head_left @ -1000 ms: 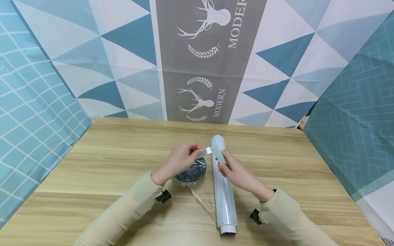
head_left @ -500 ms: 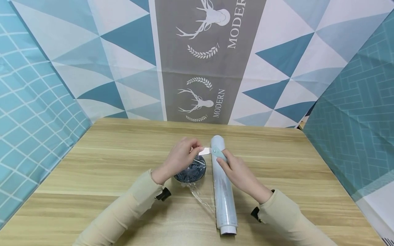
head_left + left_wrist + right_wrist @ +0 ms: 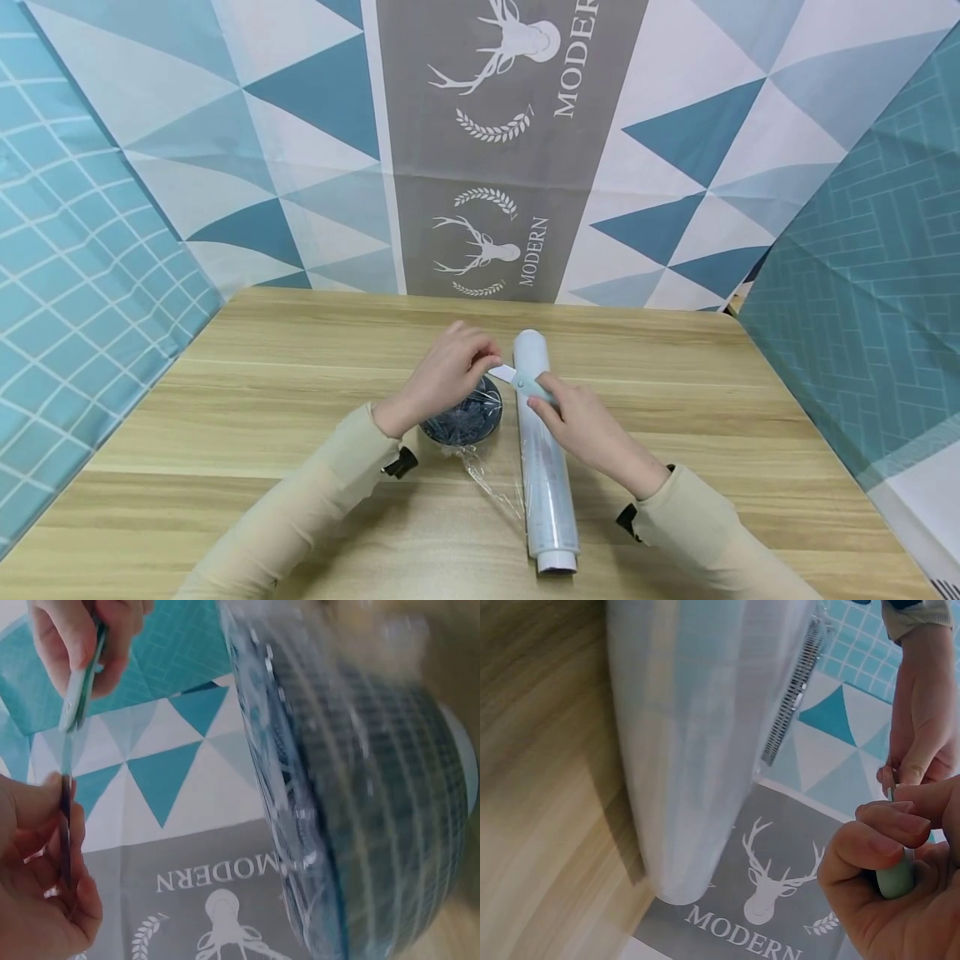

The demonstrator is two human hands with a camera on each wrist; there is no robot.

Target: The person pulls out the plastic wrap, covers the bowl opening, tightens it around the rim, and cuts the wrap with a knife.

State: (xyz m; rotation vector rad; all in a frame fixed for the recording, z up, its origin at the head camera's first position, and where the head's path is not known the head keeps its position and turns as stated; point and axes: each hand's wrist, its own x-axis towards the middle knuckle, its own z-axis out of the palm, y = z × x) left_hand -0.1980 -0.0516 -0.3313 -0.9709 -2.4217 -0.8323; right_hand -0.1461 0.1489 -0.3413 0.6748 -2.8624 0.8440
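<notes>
With right hand [image 3: 581, 423], gripping folding knife [image 3: 521, 382] by handle [image 3: 536, 389]; with left hand [image 3: 456, 365], pinching its blade [image 3: 506, 372], holding it above table [image 3: 315, 400] near film-covered bowl [image 3: 467, 419] and film roll [image 3: 551, 479]. Probably risking a cut from slipping along its edge.

From the head, your bare left hand [image 3: 452, 372] hid part of the round, dark, film-covered bowl [image 3: 472, 417]; the left wrist view blurred it. The right wrist view's top edge cut off the long, white, plastic-film roll [image 3: 686, 750].
</notes>
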